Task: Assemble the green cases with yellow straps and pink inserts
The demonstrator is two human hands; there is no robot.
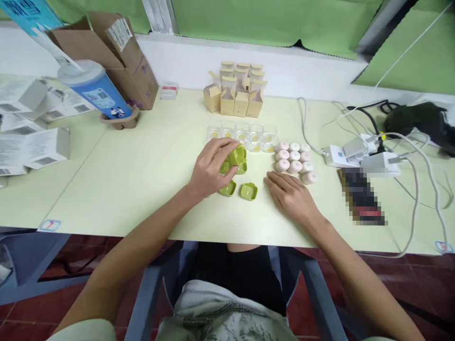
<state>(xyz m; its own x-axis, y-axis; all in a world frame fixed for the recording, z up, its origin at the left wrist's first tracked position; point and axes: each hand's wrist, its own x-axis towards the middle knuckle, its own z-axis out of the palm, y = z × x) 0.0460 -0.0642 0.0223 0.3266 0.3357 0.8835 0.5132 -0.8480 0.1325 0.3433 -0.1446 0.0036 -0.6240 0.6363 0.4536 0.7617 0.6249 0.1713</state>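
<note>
A: State of left hand (212, 165)?

B: Pinching green dish (237, 155) between thumb and fingers. Held up over table (142, 189), in view partly covering other green dishes (249, 191) behind. Single piece or nested pair: cannot tell.

A: Position of other green dishes?

B: Resting on the tabletop near the left hand, hollow side up. Two toward the near edge, side by side and apart; more beyond, partly hidden by the fingers and the pinched piece. Exact count: cannot tell.

A: State of right hand (293, 196)?

B: Laid palm down on the tabletop, with fingers extended and close together. To the right of the green dishes, apart from them; just in front of pale pink pieces (282, 165).

A: Items farther back?

B: Pink pieces grouped in rows. Clear cups (255, 147) with yellow marks, lined up beyond the green dishes. Small tan boxes (241, 104) near the wall, several with flaps raised.

A: Ends of the table?

B: At left, white boxes (50, 147), blue canister (95, 90) and opened brown carton (135, 61). At right, white power strip (336, 156) with cables, near a pixelated object (360, 196); details unreadable.
</note>
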